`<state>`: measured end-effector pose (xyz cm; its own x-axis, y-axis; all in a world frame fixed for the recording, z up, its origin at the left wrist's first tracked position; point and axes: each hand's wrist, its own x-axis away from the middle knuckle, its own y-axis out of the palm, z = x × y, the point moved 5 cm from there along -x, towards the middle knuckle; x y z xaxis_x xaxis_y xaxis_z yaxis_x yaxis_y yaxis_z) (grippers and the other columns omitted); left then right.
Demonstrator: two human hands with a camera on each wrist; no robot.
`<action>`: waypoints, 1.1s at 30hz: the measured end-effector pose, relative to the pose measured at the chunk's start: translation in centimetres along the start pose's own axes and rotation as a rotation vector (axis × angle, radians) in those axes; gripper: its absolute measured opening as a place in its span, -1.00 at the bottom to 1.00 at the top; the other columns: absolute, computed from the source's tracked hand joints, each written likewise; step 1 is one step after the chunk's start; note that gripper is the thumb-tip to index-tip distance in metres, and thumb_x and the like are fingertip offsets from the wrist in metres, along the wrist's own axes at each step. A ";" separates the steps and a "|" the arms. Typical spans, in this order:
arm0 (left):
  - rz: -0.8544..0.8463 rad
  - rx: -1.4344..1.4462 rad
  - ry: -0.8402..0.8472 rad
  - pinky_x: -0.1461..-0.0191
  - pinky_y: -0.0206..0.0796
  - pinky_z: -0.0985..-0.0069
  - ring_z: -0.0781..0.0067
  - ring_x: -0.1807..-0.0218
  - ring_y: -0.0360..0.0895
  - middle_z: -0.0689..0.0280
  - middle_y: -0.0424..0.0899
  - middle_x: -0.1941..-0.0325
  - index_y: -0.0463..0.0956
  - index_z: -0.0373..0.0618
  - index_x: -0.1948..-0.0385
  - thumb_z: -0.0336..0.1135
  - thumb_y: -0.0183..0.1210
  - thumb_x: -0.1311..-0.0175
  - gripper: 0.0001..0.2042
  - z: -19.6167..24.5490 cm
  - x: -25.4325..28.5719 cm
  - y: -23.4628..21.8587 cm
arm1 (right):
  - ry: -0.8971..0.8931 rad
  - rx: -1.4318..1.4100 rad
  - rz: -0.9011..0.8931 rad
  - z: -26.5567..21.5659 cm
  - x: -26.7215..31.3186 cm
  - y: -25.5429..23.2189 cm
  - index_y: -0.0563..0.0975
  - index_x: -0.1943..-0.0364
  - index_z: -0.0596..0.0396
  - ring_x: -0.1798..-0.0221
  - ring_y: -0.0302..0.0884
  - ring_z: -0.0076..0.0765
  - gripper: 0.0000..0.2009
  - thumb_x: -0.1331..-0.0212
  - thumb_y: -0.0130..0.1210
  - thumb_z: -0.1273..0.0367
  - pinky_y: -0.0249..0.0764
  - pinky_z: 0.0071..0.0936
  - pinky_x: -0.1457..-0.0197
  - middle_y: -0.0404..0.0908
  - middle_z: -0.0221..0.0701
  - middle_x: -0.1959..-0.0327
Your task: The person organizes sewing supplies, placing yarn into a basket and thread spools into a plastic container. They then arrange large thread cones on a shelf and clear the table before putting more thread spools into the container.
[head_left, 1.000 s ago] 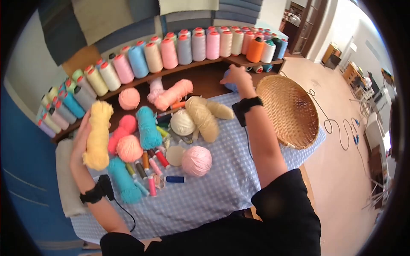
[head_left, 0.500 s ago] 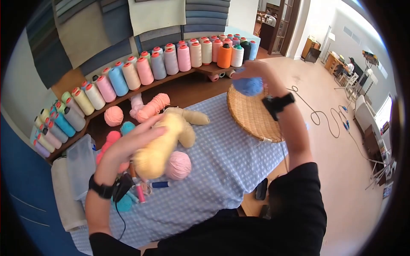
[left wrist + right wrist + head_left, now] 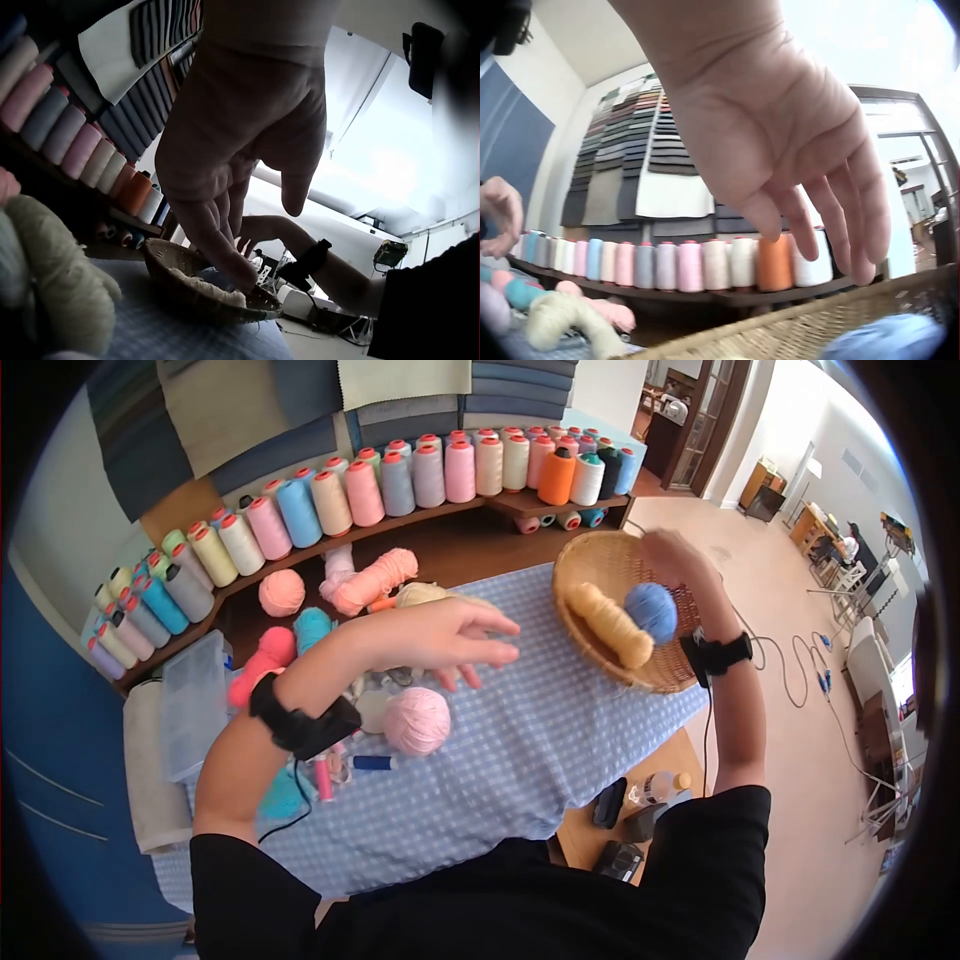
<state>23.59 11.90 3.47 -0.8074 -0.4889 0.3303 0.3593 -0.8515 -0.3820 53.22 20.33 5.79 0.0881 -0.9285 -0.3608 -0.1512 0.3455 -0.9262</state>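
In the head view a yellow yarn skein (image 3: pixel 610 625) and a blue yarn ball (image 3: pixel 651 612) lie side by side in the round wicker basket (image 3: pixel 572 565). My right hand (image 3: pixel 682 560) is over the basket's far right rim, holding nothing; its fingers hang relaxed in the right wrist view, above the blue ball. My left hand (image 3: pixel 450 635) reaches out over the cloth, left of the basket, with fingers spread and nothing in them. Beneath the left forearm are a pink yarn ball (image 3: pixel 417 721), a coral-red skein (image 3: pixel 263 665) and a partly hidden cream skein (image 3: pixel 425 595).
Rows of thread cones (image 3: pixel 395 485) line a curved shelf behind the table. Small thread spools (image 3: pixel 373 763) lie on the checked cloth (image 3: pixel 500 740). A clear plastic box (image 3: pixel 190 700) stands at the left. Below the right table edge is a bottle (image 3: pixel 655 788).
The left hand carried the yellow skein rightward from the left side, and it now lies in the basket. The right hand brought the blue ball from the shelf and let it go there.
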 end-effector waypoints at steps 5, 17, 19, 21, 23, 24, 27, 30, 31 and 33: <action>-0.045 0.033 -0.007 0.20 0.48 0.58 0.52 0.20 0.55 0.19 0.52 0.01 0.19 -0.04 -0.25 -0.20 0.04 -0.29 -0.51 -1.9 5.6 0.8 | -0.076 0.014 0.176 -8.3 -6.8 5.3 0.56 0.50 0.27 0.40 0.58 0.03 -0.75 -0.05 -0.02 0.32 0.53 -0.24 0.37 0.56 -0.03 0.46; 0.102 0.213 -0.057 0.02 0.39 0.58 0.49 0.05 0.52 0.19 0.48 -0.04 0.15 -0.05 -0.27 -0.27 0.09 -0.28 -0.48 -6.4 19.3 1.3 | 0.837 -0.168 0.131 -5.4 -10.2 21.4 0.36 -0.03 0.12 -0.19 0.32 -0.04 -0.52 -0.01 0.07 0.19 0.30 -0.08 -0.18 0.40 -0.16 -0.10; 0.115 0.206 -0.058 0.00 0.38 0.56 0.48 0.05 0.52 0.19 0.48 -0.03 0.16 -0.05 -0.27 -0.27 0.08 -0.28 -0.49 -6.6 20.0 1.1 | 0.847 -0.194 0.154 -4.6 -11.1 22.4 0.31 -0.06 0.12 -0.20 0.31 -0.05 -0.44 0.02 0.12 0.12 0.29 -0.07 -0.18 0.40 -0.17 -0.08; 0.158 0.327 -0.013 0.03 0.38 0.56 0.47 0.07 0.53 0.19 0.50 -0.03 0.16 -0.07 -0.26 -0.32 0.06 -0.29 -0.50 -6.7 20.6 0.5 | 0.843 -0.204 0.212 -3.4 -12.0 23.6 0.26 -0.08 0.12 -0.20 0.30 -0.04 -0.36 0.07 0.17 0.07 0.28 -0.06 -0.18 0.40 -0.15 -0.07; 0.177 0.380 -0.010 0.02 0.39 0.52 0.42 0.07 0.54 0.16 0.50 -0.04 0.14 -0.10 -0.27 -0.37 0.03 -0.27 -0.49 -7.7 21.2 -0.4 | 0.820 -0.209 0.257 -2.4 -12.8 24.3 0.22 -0.08 0.14 -0.19 0.31 0.02 -0.28 0.11 0.20 0.01 0.29 -0.08 -0.18 0.37 -0.10 -0.09; 0.189 0.421 -0.003 0.02 0.39 0.47 0.37 0.08 0.56 0.12 0.50 -0.05 0.11 -0.14 -0.28 -0.42 0.01 -0.26 -0.47 -8.1 21.4 -0.9 | 0.812 -0.215 0.251 -2.1 -13.1 24.5 0.22 -0.08 0.14 -0.19 0.31 0.02 -0.28 0.11 0.20 0.01 0.29 -0.08 -0.18 0.37 -0.10 -0.09; 0.217 0.440 -0.039 0.03 0.40 0.48 0.35 0.09 0.56 0.10 0.51 -0.04 0.10 -0.17 -0.28 -0.44 0.00 -0.26 -0.48 -8.8 21.5 -1.4 | 0.796 -0.284 0.293 -1.2 -13.4 24.6 0.26 -0.05 0.17 -0.12 0.37 0.13 -0.32 0.08 0.19 0.02 0.34 -0.11 -0.16 0.37 -0.01 -0.07; 0.242 0.443 -0.020 0.10 0.38 0.56 0.48 0.15 0.55 0.21 0.55 0.01 0.16 -0.10 -0.27 -0.40 -0.01 -0.29 -0.52 -9.6 21.2 -1.5 | 0.781 -0.336 0.225 1.8 -14.9 26.9 0.29 -0.12 0.06 -0.20 0.29 0.11 -0.31 0.07 0.18 -0.01 0.28 -0.12 -0.22 0.36 -0.01 -0.12; 0.239 0.452 -0.021 0.10 0.38 0.56 0.48 0.15 0.55 0.21 0.55 0.01 0.16 -0.10 -0.27 -0.40 -0.01 -0.29 -0.52 -9.8 20.9 -1.5 | 0.707 -0.332 0.347 1.6 -14.9 26.8 0.40 0.06 0.21 -0.12 0.33 0.19 -0.46 0.04 0.17 0.10 0.32 -0.08 -0.17 0.41 0.06 0.00; 0.229 0.441 -0.040 0.05 0.41 0.48 0.38 0.11 0.56 0.12 0.51 -0.03 0.10 -0.16 -0.28 -0.42 -0.03 -0.31 -0.51 -10.1 20.6 -1.7 | 0.588 -0.284 0.439 3.6 -15.7 28.4 0.40 0.04 0.22 -0.12 0.32 0.20 -0.47 0.03 0.16 0.12 0.30 -0.09 -0.17 0.42 0.05 0.01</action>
<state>1.62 5.18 2.15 -0.6689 -0.6726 0.3165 0.6964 -0.7159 -0.0498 51.04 45.16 -15.25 -0.5616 -0.6622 -0.4962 -0.3044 0.7229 -0.6203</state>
